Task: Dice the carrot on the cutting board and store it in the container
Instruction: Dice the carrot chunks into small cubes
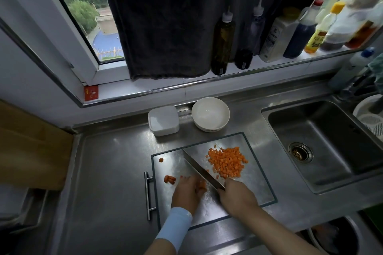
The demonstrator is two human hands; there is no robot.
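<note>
Knife point(202, 170) handle wrapped in the right hand point(236, 194), fingers closed round it. Blade runs up and left across the board point(257, 184). Just left of the blade, the left hand point(187, 191) curls over carrot strips point(202, 185) and pins them, fingertips likely tucked back from the edge. Dice point(227, 162) heaped right of the blade, out of the cutting path, I judge. Short piece point(169, 179) lies left of the holding hand. Container point(163, 120), lid on, well beyond, beside a bowl point(211, 114).
</note>
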